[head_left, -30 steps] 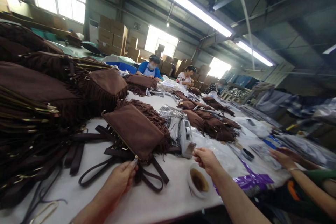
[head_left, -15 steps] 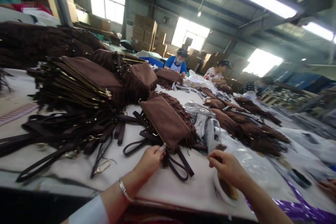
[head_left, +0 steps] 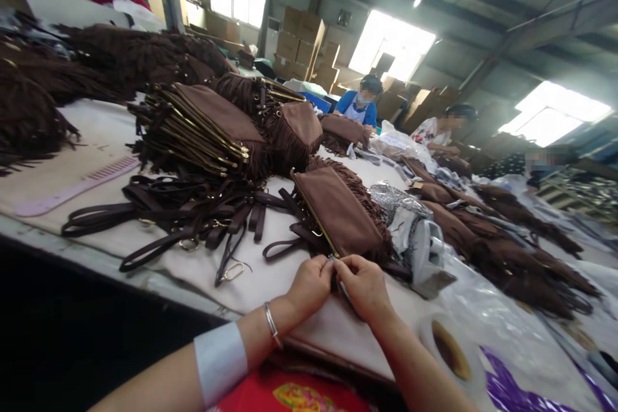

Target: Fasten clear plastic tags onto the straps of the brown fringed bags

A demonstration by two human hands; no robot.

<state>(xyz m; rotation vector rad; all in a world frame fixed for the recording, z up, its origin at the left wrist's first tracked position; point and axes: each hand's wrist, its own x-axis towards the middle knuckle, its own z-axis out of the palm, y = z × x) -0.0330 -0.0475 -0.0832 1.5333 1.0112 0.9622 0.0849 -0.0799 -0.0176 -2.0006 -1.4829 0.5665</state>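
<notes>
Workshop, head view: bright windows (head_left: 393,45) and stacked cartons (head_left: 299,42) are lining the far wall, while a person in blue (head_left: 355,106) is bending over the far side of the pale surface (head_left: 106,129). My left hand (head_left: 313,280), wearing a bracelet (head_left: 273,325) at the wrist, is pinching the near zip end of a brown fringed pouch (head_left: 340,209); my right hand (head_left: 367,283) is gripping that same end, fingertips meeting. My fingers are hiding the exact part between them. The pouch is lying on the surface directly beyond my hands. Dark straps (head_left: 183,222) and a pile of similar pouches (head_left: 207,122) are occupying its left; a purple comb (head_left: 77,192) is lying farther left. Clear plastic (head_left: 483,296) is spreading rightward, and a white roll (head_left: 427,338) is resting beside my right forearm.
</notes>
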